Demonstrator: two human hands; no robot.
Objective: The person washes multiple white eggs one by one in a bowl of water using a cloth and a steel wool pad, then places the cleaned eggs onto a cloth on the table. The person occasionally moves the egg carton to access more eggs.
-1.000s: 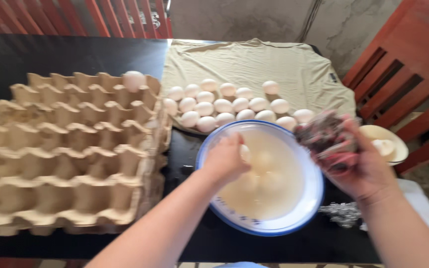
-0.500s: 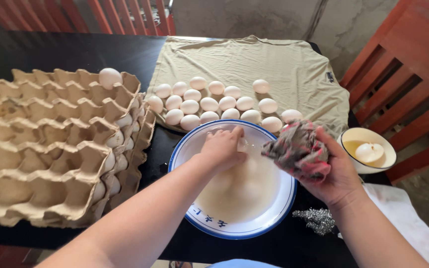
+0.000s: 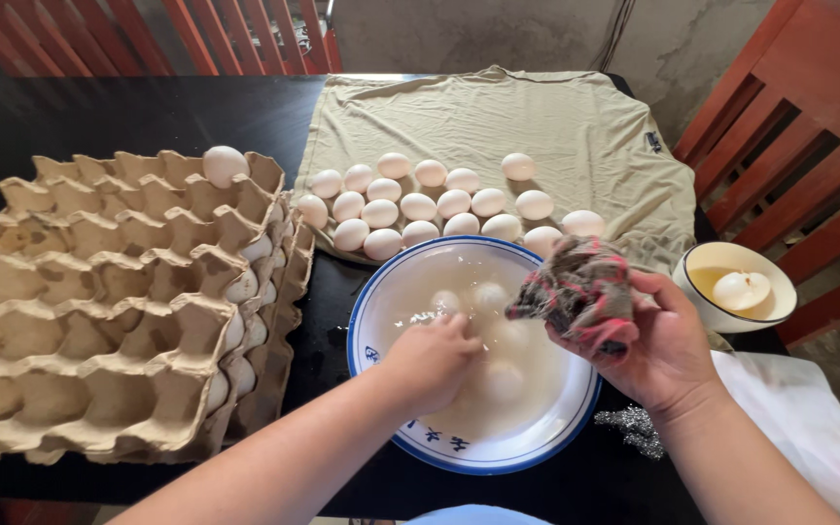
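A white enamel bowl [image 3: 381, 292] with a blue rim holds cloudy water and a few submerged eggs [image 3: 490, 296]. My left hand [image 3: 430, 360] reaches down into the water with its fingers curled; whether it holds an egg is hidden. My right hand [image 3: 663, 350] hovers over the bowl's right edge and grips a crumpled red-and-grey cloth [image 3: 576, 287]. Behind the bowl, several washed white eggs [image 3: 420, 206] lie in rows on a beige cloth [image 3: 507, 117].
A stack of cardboard egg trays [image 3: 99, 292] stands at the left, with one egg [image 3: 224, 163] in the top tray. A small cream bowl [image 3: 707, 262] with one egg sits at right, a steel scourer [image 3: 634, 428] below it. Red wooden chairs stand behind and to the right.
My left hand has dipped deeper into the water, toward the bowl's front. My right hand with the cloth stays over the right rim. The view has shifted slightly.
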